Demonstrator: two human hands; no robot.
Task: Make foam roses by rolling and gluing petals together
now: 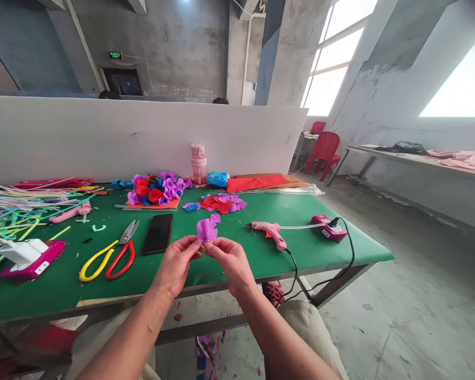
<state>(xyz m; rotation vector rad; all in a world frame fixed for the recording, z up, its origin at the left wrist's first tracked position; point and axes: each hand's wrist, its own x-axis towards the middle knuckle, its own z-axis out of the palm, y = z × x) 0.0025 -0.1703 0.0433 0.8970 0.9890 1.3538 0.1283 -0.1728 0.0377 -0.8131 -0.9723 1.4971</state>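
A purple crepe-paper flower (207, 229) with loose, uneven petals is pinched at its base by both hands, over the front edge of the table. My left hand (178, 262) grips it between thumb and forefinger. From the other side my right hand (230, 261) closes on the same base, its fingertips nearly meeting the left ones. Just beyond lie loose purple, red and blue paper petals (221, 203). A pile of finished paper flowers (157, 189) sits behind to the left. To the right of my hands rests a pink glue gun (269, 233) with a glue stick in it.
Scissors (116, 253) and a black phone (157, 234) lie left on the green table (301, 203). Further left are coloured stems (27, 206) and a power strip (34, 258). Another power strip (328, 228) has a cord hanging off the edge. A pink bottle (198, 164) stands by the white partition.
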